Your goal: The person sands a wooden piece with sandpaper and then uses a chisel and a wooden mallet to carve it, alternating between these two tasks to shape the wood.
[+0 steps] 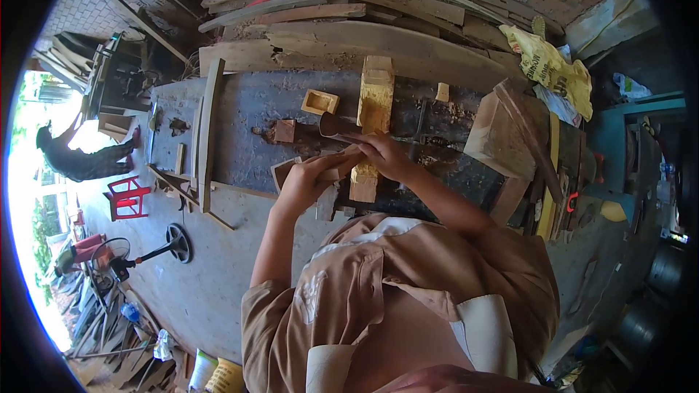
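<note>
Both hands meet over the front part of a dark workbench (247, 124). My left hand (302, 183) is closed around a small brown piece of wood (336, 169); its fingers hide part of the piece. Pressed against the same piece, my right hand (387, 156) grips a curled dark-brown sheet (335, 125), whose free end sticks up to the left. Beneath and behind the hands lies a yellowish wooden beam (376, 94). A hollowed wooden box (320, 102) sits just beyond, and a square wooden block (285, 131) lies to its left.
At the right stands a large wooden block (502, 135) with boards leaning on it. Long planks (408, 40) are stacked along the back wall. To the left are a long board (210, 131), a red stool (127, 198), a fan (113, 262) and another person (84, 153).
</note>
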### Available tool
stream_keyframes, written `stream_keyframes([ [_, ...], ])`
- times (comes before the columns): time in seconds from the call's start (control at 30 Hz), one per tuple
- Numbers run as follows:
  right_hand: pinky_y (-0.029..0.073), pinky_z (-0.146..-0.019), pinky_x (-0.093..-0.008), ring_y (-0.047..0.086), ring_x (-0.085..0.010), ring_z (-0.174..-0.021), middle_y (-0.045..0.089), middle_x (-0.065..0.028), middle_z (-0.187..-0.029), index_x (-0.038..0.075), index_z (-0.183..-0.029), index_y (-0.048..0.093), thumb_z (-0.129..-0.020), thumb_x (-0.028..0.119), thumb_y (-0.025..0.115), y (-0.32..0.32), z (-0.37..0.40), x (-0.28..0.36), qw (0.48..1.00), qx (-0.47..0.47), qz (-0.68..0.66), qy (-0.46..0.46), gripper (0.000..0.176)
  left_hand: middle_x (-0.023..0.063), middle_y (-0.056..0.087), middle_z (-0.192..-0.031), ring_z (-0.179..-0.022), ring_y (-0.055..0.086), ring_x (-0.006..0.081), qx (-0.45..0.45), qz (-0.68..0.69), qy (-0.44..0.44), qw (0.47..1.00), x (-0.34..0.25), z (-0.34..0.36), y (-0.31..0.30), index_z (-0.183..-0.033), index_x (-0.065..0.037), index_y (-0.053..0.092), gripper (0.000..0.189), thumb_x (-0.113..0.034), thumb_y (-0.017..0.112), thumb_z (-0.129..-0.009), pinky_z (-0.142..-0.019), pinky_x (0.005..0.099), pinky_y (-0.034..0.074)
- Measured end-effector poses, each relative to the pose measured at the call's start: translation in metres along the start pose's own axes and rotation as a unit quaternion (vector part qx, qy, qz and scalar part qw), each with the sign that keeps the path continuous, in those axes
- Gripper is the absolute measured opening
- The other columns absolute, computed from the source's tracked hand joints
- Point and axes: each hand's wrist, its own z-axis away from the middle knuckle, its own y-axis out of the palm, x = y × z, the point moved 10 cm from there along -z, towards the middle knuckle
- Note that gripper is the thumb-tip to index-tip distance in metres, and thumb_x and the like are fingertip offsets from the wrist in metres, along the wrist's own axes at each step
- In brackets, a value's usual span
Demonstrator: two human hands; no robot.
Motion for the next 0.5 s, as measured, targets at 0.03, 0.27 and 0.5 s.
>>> stream_keyframes([
  [0.03, 0.039, -0.071, -0.0325, 0.055, -0.0257, -0.075, 0.06, -0.0098, -0.09, 0.006, -0.102, 0.055, -0.084, 0.017, 0.048, -0.002, 0.001, 0.014, 0.999, 0.003, -0.034, -0.029, 0.022, 0.0148, 0.058, -0.098, -0.089, 0.057, 0.0292, 0.001, 0.003, -0.01, 1.0, -0.001, -0.001, 0.0, -0.105, -0.004, 0.054, 0.044, 0.004, 0.059, -0.061, -0.074, 0.0321, 0.045],
  [0.27, 0.035, -0.086, -0.0333, 0.05, -0.0241, -0.104, 0.052, -0.0101, -0.114, 0.009, -0.109, 0.053, -0.086, 0.015, 0.045, 0.01, 0.019, -0.042, 0.996, 0.04, 0.05, 0.056, 0.025, 0.0136, 0.06, -0.088, -0.078, 0.058, 0.0299, -0.016, -0.037, -0.014, 0.999, 0.011, 0.005, -0.006, -0.101, -0.006, 0.055, 0.044, 0.003, 0.06, -0.058, -0.066, 0.034, 0.046],
  [0.5, 0.044, -0.069, -0.0356, 0.058, -0.0296, -0.08, 0.058, -0.0192, -0.086, 0.007, -0.104, 0.054, -0.086, 0.024, 0.045, 0.012, 0.003, -0.095, 0.981, 0.089, 0.116, 0.13, 0.026, 0.0168, 0.06, -0.084, -0.077, 0.059, 0.0298, -0.021, -0.001, -0.097, 0.995, 0.04, 0.011, -0.002, -0.102, -0.006, 0.054, 0.043, 0.002, 0.058, -0.06, -0.065, 0.0342, 0.046],
])
